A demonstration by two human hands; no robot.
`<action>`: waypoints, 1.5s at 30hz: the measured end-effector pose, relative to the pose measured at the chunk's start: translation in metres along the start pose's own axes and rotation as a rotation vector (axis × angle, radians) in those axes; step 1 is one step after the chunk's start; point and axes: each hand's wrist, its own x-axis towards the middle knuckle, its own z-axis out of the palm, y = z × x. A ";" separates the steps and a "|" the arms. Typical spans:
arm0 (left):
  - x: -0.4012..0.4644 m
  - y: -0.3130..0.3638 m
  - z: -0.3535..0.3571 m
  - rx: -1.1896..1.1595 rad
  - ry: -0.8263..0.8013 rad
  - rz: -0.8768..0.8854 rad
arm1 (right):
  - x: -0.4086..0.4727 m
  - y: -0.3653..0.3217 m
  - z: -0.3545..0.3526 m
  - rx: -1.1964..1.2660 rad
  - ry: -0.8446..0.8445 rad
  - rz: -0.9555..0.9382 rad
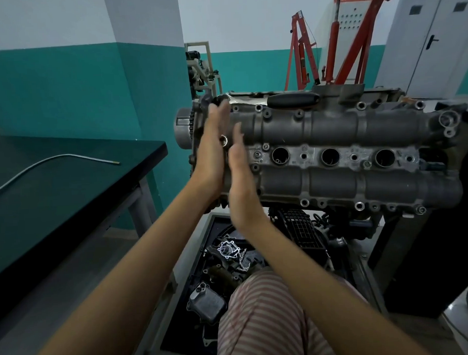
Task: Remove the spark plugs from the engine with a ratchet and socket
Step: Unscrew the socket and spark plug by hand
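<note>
Our left hand [213,148] and right hand [240,174], fingers straight, sandwich a socket [224,140]; rolling palms could drop it into the parts tray [213,232] below.

Before you, the engine's cylinder head cover [332,124] is cast metal, grey, matt and slightly grainy. Its timing sprocket [184,131] is brighter machined metal. The tool handle [294,99] on top looks like matt black plastic. The bench top [66,168] is dark, smooth and faintly glossy; the bent tube [39,164] on it is bright metal.
</note>
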 end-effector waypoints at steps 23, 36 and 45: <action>-0.041 -0.033 0.005 -0.151 0.080 -0.121 | 0.059 -0.024 0.007 0.179 0.124 0.122; -0.019 0.015 -0.022 1.122 0.057 0.323 | 0.009 0.004 -0.038 -0.068 0.484 -0.037; 0.002 0.049 0.018 1.977 -0.214 0.101 | 0.017 0.002 -0.043 -0.068 0.591 0.007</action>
